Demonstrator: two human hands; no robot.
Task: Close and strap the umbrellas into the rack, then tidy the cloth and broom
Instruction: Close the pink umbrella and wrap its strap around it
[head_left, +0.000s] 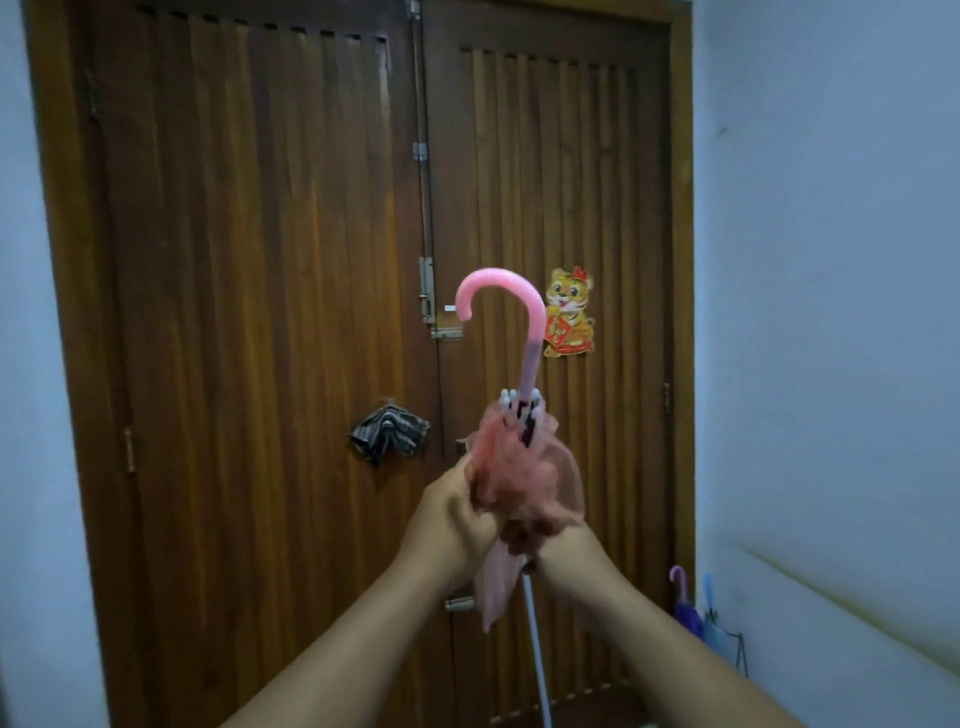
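A closed pink umbrella is held upright in front of me, its hooked pink handle at the top. My left hand grips the bunched pink canopy from the left. My right hand grips it from the right, partly hidden behind the fabric. A striped cloth hangs on the wooden door. At the lower right a rack holds a purple umbrella and a blue umbrella. A thin white pole runs down below my hands.
A brown wooden double door with metal latches fills the view ahead. A tiger sticker is on its right leaf. Pale walls stand on both sides.
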